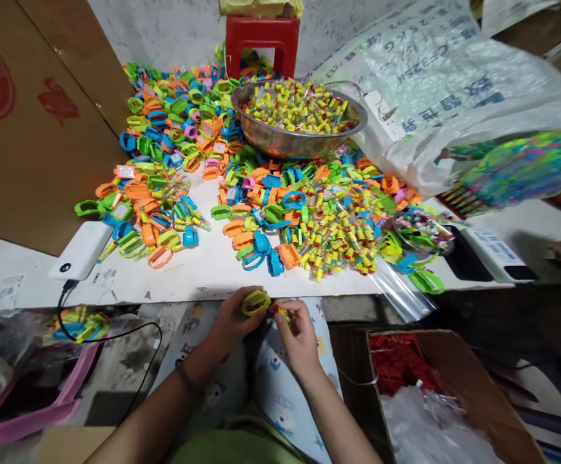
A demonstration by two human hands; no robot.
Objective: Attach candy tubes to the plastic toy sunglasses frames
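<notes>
A yellow-green watch-shaped toy [256, 302] sits in the left hand [236, 317], whose grip is closed around it, over the lap and just off the near edge of the bench [222, 283]. Beside it, the right hand [297, 332] pinches a small yellow piece [280, 313] with a red end (much of it hidden by the fingers). The two pieces look close together; whether they touch, I cannot tell.

Straight ahead, loose toy watches [261, 245] in blue, orange and green lie back from the near edge, and red-and-yellow tubes [338, 232] heap up to their right. Behind these stands a steel bowl [300, 140] full of similar tubes, with a red stool [286, 48] at the far edge. Toward the left end are a white power bank [81, 251] and a cardboard box [33, 161]; near the right end lies a dark phone [467, 254].
</notes>
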